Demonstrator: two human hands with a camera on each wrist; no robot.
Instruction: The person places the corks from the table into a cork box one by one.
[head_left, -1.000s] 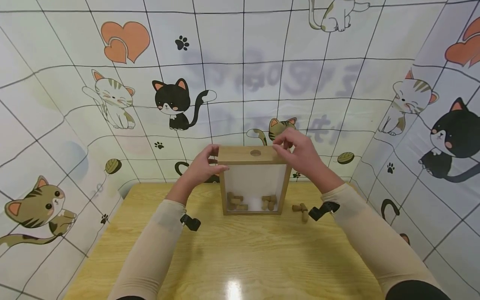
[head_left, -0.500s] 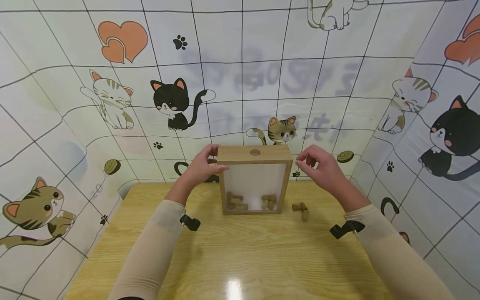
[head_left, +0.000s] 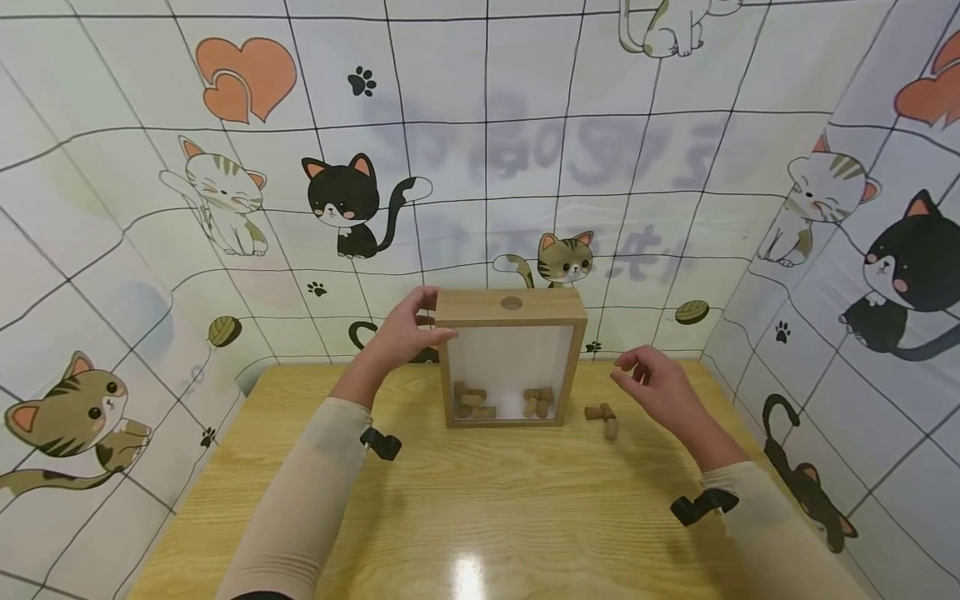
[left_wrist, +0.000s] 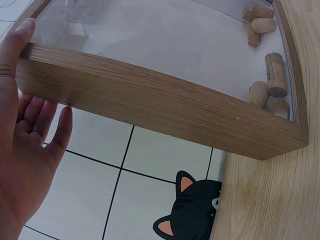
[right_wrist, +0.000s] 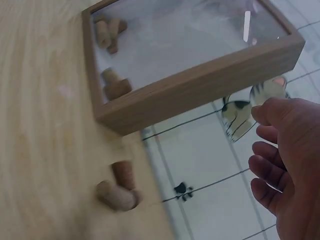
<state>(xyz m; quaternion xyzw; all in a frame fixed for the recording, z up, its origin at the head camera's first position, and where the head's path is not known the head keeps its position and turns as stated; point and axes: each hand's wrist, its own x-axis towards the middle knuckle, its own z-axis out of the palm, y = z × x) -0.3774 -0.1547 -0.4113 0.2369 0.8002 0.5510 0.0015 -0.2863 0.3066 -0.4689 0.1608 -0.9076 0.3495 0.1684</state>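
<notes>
An upright wooden box frame point(head_left: 551, 308) with a clear front and a round hole point(head_left: 512, 303) in its top stands on the table. My left hand point(head_left: 401, 335) grips its upper left corner, the thumb on the front edge and the other fingers behind; the left wrist view shows this hand point(left_wrist: 25, 160) too. Inside, wine corks point(left_wrist: 275, 75) lie in two heaps at the bottom. Several loose corks point(head_left: 611, 428) lie on the table right of the box. Above and right of them hovers my right hand point(head_left: 662, 387), fingers loosely bent, holding nothing visible.
The wooden table point(head_left: 480, 500) ends at the back against a tiled-pattern cloth wall point(head_left: 480, 167) printed with cartoon cats. Its side walls stand close at left and right. A black wrist camera point(head_left: 705, 505) sits on the right sleeve.
My right hand has left the top of the box and moved right and down toward the loose corks. The left hand stays on the corner; the box has not moved.
</notes>
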